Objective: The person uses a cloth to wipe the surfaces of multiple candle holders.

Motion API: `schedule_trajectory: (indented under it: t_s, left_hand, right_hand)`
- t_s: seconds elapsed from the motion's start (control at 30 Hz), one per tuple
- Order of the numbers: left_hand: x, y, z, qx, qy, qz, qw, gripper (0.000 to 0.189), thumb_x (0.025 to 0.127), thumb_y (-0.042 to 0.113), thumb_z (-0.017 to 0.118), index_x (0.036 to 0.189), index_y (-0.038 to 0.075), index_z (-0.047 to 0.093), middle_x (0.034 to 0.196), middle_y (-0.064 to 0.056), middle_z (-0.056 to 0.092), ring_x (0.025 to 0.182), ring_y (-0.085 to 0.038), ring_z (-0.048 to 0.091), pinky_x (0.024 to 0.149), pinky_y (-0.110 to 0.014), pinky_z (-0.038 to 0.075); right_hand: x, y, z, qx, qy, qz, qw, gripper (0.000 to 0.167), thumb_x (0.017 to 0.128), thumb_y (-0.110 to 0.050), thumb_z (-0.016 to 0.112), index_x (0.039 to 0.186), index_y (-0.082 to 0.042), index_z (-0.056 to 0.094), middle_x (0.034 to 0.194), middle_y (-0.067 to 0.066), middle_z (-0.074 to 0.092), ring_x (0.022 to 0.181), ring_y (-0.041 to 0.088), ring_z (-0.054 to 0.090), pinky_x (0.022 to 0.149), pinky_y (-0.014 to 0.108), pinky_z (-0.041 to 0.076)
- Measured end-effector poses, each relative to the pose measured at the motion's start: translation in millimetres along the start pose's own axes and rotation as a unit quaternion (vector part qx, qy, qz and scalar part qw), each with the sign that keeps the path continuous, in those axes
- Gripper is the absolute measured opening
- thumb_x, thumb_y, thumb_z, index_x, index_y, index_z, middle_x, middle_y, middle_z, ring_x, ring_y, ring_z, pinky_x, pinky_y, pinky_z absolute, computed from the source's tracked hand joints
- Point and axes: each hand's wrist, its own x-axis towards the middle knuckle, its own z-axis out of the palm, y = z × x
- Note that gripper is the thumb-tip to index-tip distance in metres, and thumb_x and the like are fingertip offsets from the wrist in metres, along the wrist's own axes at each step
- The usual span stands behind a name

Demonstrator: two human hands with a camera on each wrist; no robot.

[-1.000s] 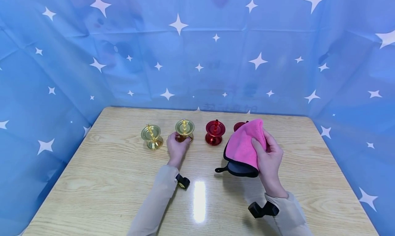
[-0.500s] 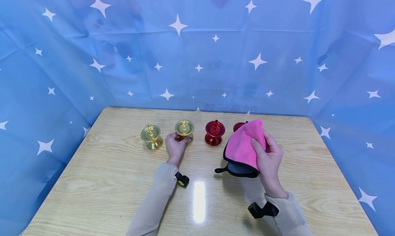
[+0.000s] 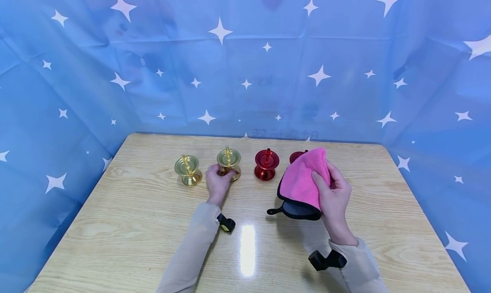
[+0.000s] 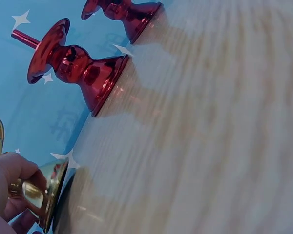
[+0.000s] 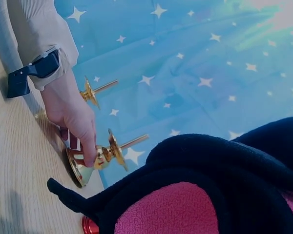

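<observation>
My left hand [image 3: 217, 183] grips the lower part of a shiny gold candle holder [image 3: 229, 158], thumb and fingers around its flared base. In the left wrist view a dark strip lies between the base rim [image 4: 57, 195] and the table. A second gold candle holder [image 3: 188, 167] stands left of that hand. Held up in my right hand [image 3: 334, 195] is a pink cloth [image 3: 303, 178] with black edging, a dark grey underside and a small black loop. To the left of the cloth stands a red candle holder [image 3: 266, 162]; another red candle holder [image 3: 296, 156] is mostly hidden behind it.
The holders form a row toward the back of the light wooden table [image 3: 126, 225]. Behind the table hangs a blue curtain [image 3: 245, 63] with white stars. Black wrist cameras sit on both sleeves.
The gripped gold candle holder has shifted slightly in the left hand, its spike now showing a little higher and more to the left. The right hand and cloth stay where they were.
</observation>
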Motion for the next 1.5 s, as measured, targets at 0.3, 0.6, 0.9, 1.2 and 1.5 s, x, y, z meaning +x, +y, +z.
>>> schedule_trajectory:
  t_s: [0.3,0.6,0.9,1.2,1.5]
  left_hand:
    - [-7.6,7.8,-1.1,-0.034,-0.029,0.011,0.9990,0.027,0.070,0.006,0.079,0.093,0.001,0.065,0.094,-0.011,0.063,0.085,-0.023,0.057,0.073,-0.035,0.047]
    - [-15.5,22.8,-7.8,-0.048,-0.032,0.077,0.9953,0.026,0.067,0.002,0.080,0.086,0.001,0.063,0.090,-0.011,0.065,0.091,-0.023,0.058,0.087,-0.040,0.044]
    - [-25.1,44.1,-20.4,-0.078,-0.039,0.108,0.9904,0.026,0.066,0.002,0.079,0.085,0.002,0.061,0.088,-0.010,0.065,0.088,-0.023,0.057,0.087,-0.048,0.043]
    - [-34.5,66.1,-28.0,-0.081,-0.062,0.187,0.9769,0.025,0.063,0.000,0.078,0.080,0.003,0.060,0.084,-0.008,0.066,0.079,-0.019,0.060,0.070,-0.031,0.050]
    - [-47.1,80.3,-27.1,-0.039,-0.075,0.278,0.9570,0.027,0.061,0.003,0.078,0.082,0.005,0.061,0.081,-0.008,0.062,0.075,-0.018,0.055,0.062,-0.028,0.049]
  right_hand:
    - [0.3,-1,2,0.005,-0.003,0.005,1.0000,0.035,0.082,0.010,0.062,0.116,0.003,0.063,0.099,-0.003,0.067,0.083,0.008,0.061,0.071,0.017,0.049]
    - [1.5,-1,4,0.015,-0.005,0.001,0.9999,0.034,0.082,0.011,0.060,0.115,0.004,0.064,0.097,-0.002,0.067,0.079,0.006,0.060,0.070,0.017,0.049]
    - [1.8,-4,8,0.008,-0.019,0.015,0.9997,0.033,0.083,0.006,0.064,0.117,0.004,0.063,0.097,0.000,0.065,0.080,0.012,0.059,0.069,0.018,0.049]
    - [5.3,-14,17,-0.011,-0.042,0.102,0.9938,0.033,0.086,-0.004,0.065,0.118,0.001,0.062,0.090,-0.004,0.064,0.077,0.012,0.057,0.066,0.018,0.047]
    - [14.3,-20,25,-0.005,-0.110,0.202,0.9733,0.038,0.090,-0.016,0.063,0.125,-0.003,0.056,0.079,-0.007,0.062,0.072,0.008,0.059,0.065,0.019,0.049]
